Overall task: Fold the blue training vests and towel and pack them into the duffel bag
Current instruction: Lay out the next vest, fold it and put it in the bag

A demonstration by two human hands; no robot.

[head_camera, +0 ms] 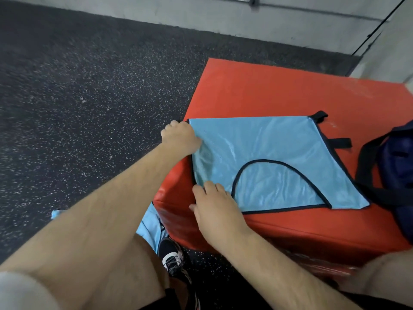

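Observation:
A light blue training vest [263, 153] with black trim lies flat on a red padded box [268, 92], its neck opening toward me. My left hand [180, 137] grips the vest's far left corner with curled fingers. My right hand [214, 204] holds the near left corner at the box's edge. The dark blue duffel bag [395, 162] sits at the right end of the box, its black strap lying over the vest's right corner. More light blue cloth [149, 227] lies on the floor beside the box, partly hidden by my arm and leg.
Dark speckled rubber floor [78, 97] stretches left and behind the box. A grey wall [245, 16] runs along the back and right. My black-and-white shoe [173, 257] stands against the box's near side.

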